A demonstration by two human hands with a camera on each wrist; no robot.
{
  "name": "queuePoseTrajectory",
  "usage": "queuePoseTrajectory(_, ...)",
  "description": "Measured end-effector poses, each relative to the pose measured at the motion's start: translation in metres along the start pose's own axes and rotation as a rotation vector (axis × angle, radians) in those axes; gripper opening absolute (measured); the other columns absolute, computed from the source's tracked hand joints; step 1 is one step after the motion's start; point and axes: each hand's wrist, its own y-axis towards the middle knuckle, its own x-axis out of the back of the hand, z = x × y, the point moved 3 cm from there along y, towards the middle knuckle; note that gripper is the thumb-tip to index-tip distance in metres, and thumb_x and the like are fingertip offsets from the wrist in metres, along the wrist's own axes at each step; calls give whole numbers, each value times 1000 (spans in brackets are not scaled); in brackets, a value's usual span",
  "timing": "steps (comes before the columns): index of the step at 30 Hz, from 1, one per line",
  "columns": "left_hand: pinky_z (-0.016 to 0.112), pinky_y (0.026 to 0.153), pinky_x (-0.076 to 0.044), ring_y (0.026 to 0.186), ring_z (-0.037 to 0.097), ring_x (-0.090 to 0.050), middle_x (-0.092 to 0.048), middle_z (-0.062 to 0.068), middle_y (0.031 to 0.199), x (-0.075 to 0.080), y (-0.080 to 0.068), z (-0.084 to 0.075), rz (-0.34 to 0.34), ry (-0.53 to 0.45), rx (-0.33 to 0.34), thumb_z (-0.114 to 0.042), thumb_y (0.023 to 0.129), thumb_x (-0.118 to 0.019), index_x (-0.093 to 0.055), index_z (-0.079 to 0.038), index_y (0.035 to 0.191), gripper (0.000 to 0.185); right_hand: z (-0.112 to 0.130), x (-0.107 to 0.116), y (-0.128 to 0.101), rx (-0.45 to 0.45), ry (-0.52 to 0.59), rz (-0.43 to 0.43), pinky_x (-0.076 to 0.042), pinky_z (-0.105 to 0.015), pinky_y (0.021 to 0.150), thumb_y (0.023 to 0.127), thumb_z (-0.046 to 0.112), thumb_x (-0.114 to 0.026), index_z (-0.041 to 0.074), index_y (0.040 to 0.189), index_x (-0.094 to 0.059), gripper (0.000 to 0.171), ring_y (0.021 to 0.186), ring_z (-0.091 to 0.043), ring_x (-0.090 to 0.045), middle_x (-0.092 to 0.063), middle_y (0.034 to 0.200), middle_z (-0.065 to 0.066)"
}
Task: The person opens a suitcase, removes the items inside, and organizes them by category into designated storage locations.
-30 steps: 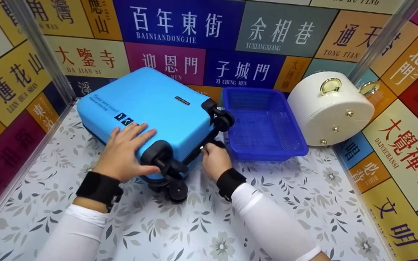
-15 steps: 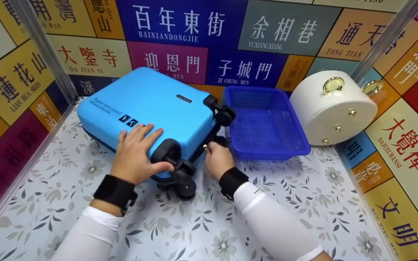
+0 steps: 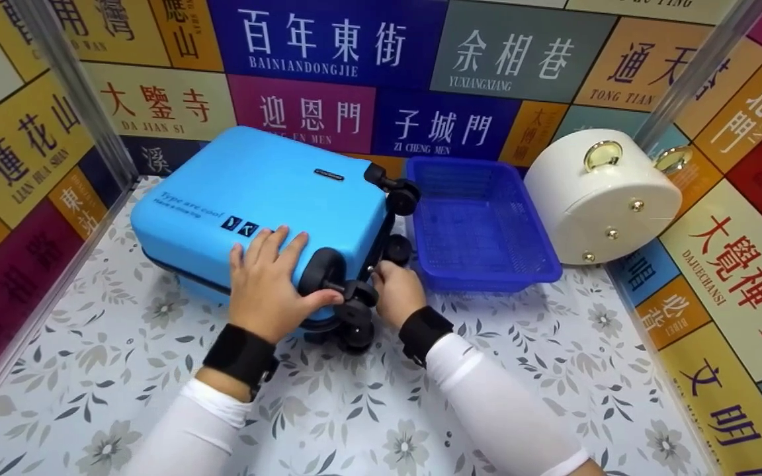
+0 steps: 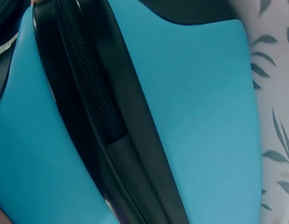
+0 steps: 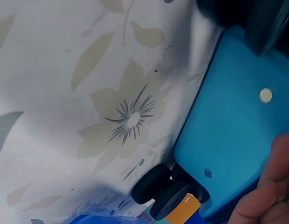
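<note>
Left hand (image 3: 265, 284) slid rightward on rotated suitcase (image 3: 255, 192).

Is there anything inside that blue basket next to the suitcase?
No: in the head view the blue basket shows only its bare mesh floor and walls, with nothing lying in it.

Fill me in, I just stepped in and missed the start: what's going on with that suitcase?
A person is working on a small bright-blue hard-shell suitcase lying flat on a floral-patterned table. The left hand rests on the lid near a black wheel, while the right hand pinches a small metal zipper pull at the wheel end. Beside it sit a blue plastic mesh basket and a white round case.
</note>
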Motion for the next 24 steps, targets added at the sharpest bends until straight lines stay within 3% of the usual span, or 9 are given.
queuePoseTrajectory(3,73,124,-17,156,42,-33,-43,16,165,-1,1,-4,-2,-3,-1,-86,72,-71,-49,-19,158,112,-1,0,0,-6,-15,0,-59,-51,83,108,23,-58,13,97,-69,19,92,-37,-75,-78,91,-10)
queuePoseTrajectory(5,72,124,-16,156,43,-31,-40,17,167,1,2,-3,35,-8,-10,-85,72,-73,-47,-18,160,113,-2,0,0,-10,-14,5,-59,-51,83,108,23,-58,13,97,-69,18,91,-37,-75,-78,91,-10)
queuePoseTrajectory(10,68,128,-11,160,43,-22,-28,16,173,14,11,12,231,-15,-69,-70,74,-85,-37,-20,165,115,-3,-1,0,0,-11,11,-59,-49,79,108,21,-58,12,98,-70,18,88,-34,-76,-78,90,-10)
queuePoseTrajectory(13,66,129,-10,161,42,-21,-26,14,174,22,18,27,285,5,-103,-67,71,-88,-35,-22,166,117,-3,-2,-1,5,-19,5,-59,-49,78,108,22,-58,12,99,-71,19,87,-34,-76,-79,91,-10)
queuePoseTrajectory(17,66,129,-14,159,41,-27,-33,13,172,25,20,39,232,51,-126,-75,66,-87,-40,-23,164,120,-3,-2,0,5,-18,3,-59,-49,78,108,23,-59,12,99,-71,19,87,-35,-76,-79,91,-10)
queuePoseTrajectory(24,64,128,-19,157,39,-33,-39,14,169,19,17,35,172,83,-131,-80,66,-83,-42,-20,163,121,-5,-1,1,-3,-12,-1,-60,-52,83,108,23,-58,10,104,-72,20,93,-38,-77,-80,97,-14)
